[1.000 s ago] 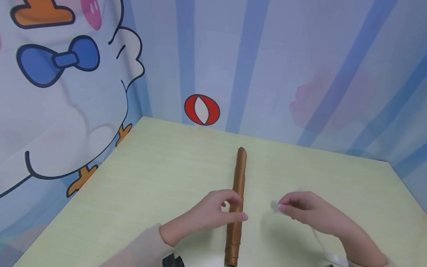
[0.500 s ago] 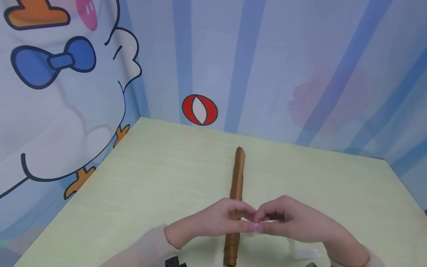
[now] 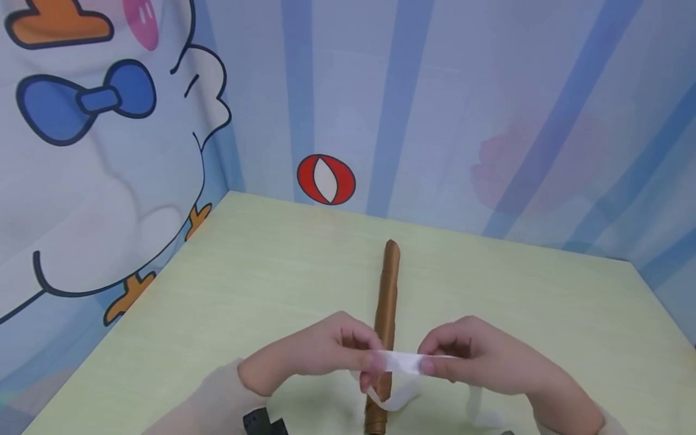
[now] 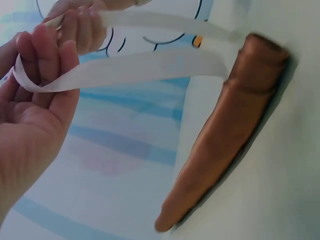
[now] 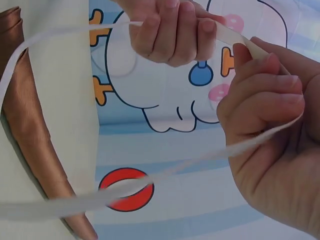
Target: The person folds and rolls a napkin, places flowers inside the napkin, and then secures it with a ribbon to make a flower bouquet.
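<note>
A white ribbon (image 3: 403, 362) is stretched flat between my two hands over the table. My left hand (image 3: 331, 347) pinches one end of that span between thumb and fingers. The other end is pinched by my right hand (image 3: 484, 359). Loose lengths of ribbon (image 4: 145, 67) hang from both hands in the left wrist view, drooping toward the table. Beneath the span lies a long, tapering roll of shiny brown material (image 3: 387, 290), its thicker end toward me. In the right wrist view a tail of ribbon (image 5: 65, 206) passes in front of the brown roll (image 5: 30, 110).
The pale yellow-green table (image 3: 272, 260) runs back to a striped blue cloth wall (image 3: 446, 90). A printed white cartoon bird (image 3: 98, 199) covers the left wall. A black device (image 3: 263, 423) shows at my left wrist.
My right hand came left to meet the left hand, fingertips together, then the hands parted with the ribbon drawn between them. The left hand shifted slightly left; the brown roll stayed put.
</note>
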Available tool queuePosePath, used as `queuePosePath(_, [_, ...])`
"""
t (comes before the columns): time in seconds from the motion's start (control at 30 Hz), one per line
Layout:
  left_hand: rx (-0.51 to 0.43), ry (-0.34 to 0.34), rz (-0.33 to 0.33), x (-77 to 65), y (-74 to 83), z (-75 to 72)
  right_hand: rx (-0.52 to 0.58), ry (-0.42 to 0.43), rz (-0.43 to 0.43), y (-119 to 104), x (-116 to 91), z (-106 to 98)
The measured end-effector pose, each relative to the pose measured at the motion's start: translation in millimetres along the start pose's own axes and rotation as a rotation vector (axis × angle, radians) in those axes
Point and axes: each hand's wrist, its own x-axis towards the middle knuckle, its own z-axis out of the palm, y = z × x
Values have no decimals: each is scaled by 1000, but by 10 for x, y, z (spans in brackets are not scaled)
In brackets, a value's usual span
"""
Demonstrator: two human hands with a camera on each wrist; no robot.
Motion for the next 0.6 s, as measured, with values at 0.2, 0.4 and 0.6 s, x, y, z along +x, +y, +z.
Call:
queuePosePath(0.2, [158, 100, -120, -113, 181, -264, -56, 139, 168, 2, -65, -97])
queuePosePath(0.4, [315, 164, -207, -159, 291, -499, -94, 244, 268, 15, -42, -176])
queuePosePath(0.6, [405, 231, -305, -98, 320, -739, -175, 350, 352, 117, 41, -283])
